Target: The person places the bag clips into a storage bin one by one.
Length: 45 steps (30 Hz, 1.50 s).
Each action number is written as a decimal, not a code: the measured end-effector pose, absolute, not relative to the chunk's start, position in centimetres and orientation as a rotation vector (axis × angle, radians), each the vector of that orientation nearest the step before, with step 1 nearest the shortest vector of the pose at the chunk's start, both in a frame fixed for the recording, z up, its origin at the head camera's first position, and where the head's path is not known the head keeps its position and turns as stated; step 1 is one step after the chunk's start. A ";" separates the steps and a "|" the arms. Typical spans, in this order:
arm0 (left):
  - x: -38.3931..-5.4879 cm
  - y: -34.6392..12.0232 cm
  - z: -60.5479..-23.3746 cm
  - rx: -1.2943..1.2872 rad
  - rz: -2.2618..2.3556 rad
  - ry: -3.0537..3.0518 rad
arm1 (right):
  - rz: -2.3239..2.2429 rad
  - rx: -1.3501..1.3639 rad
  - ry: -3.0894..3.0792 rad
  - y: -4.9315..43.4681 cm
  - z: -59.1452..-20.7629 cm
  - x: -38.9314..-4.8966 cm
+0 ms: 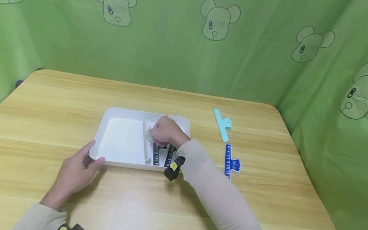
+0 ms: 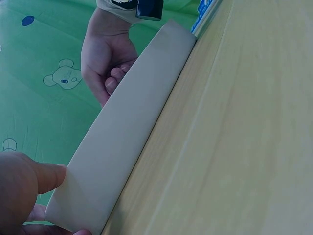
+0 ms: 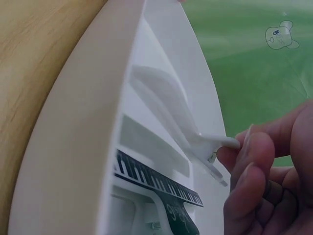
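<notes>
Wooden table [image 1: 40,114]; left fingers [image 2: 49,176] hold tray [image 1: 120,140], right fingers [image 3: 259,149] pinch white clip [image 3: 171,110].

Green cloth [image 1: 159,65] hangs behind the bench [image 1: 39,118] and along both sides, creased and lightly shiny. 5 outlined animal heads [image 1: 217,20] with round ears run across it in the head view. The bench has pale yellow wood grain and rounded far corners; a soft white glare [image 1: 122,211] lies on its near part
</notes>
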<state>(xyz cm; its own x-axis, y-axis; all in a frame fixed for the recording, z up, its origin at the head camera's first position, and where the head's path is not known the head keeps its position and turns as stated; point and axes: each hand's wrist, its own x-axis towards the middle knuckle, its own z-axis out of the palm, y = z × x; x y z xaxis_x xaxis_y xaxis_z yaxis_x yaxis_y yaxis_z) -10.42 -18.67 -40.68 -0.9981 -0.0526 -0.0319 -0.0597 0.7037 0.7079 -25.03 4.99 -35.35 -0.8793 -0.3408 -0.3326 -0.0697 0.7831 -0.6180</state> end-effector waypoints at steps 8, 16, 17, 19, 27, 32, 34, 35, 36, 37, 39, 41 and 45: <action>-10.4 -18.6 -40.6 -0.089 1.199 2.896 | -0.836 -0.289 2.529 4.8 -35.5 -24.9; -10.3 -18.6 -40.6 -0.092 1.200 2.907 | -0.818 -0.282 2.514 4.5 -35.5 -24.8; -10.3 -18.6 -40.6 -0.092 1.200 2.907 | -0.806 -0.281 2.516 4.5 -35.5 -24.8; -10.3 -18.6 -40.6 -0.090 1.200 2.908 | -0.783 -0.278 2.521 4.4 -35.5 -24.8; -10.4 -18.6 -40.6 -0.085 1.194 2.897 | -0.720 -0.278 2.525 4.3 -35.8 -25.0; -10.4 -18.7 -40.6 -0.077 1.192 2.909 | -0.717 -0.270 2.509 4.2 -35.9 -25.2; -10.4 -18.7 -40.7 -0.072 1.189 2.917 | -0.732 -0.265 2.501 4.2 -35.8 -25.2; -10.4 -18.7 -40.7 -0.070 1.189 2.920 | -0.739 -0.262 2.499 4.2 -35.8 -25.2; -10.4 -18.7 -40.7 -0.068 1.187 2.922 | -0.745 -0.259 2.496 4.2 -35.8 -25.2; -10.5 -18.8 -40.7 -0.068 1.188 2.922 | -0.752 -0.255 2.494 4.2 -35.8 -25.1; -10.5 -18.8 -40.7 -0.071 1.189 2.919 | -0.749 -0.252 2.496 4.2 -35.8 -25.1; -10.5 -18.8 -40.7 -0.077 1.191 2.912 | -0.739 -0.247 2.498 4.2 -35.8 -25.1; -10.5 -18.7 -40.8 -0.087 1.192 2.900 | -0.748 -0.240 2.494 4.1 -36.0 -25.0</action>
<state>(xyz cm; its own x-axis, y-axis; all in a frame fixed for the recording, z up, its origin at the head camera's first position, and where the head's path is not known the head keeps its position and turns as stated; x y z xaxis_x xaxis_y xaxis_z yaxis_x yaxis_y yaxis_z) -10.51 -18.75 -40.81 -0.9984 -0.0496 -0.0255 -0.0532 0.7097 0.7025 -25.01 4.13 -35.99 -0.8486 -0.3074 -0.4306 -0.0196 0.8316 -0.5550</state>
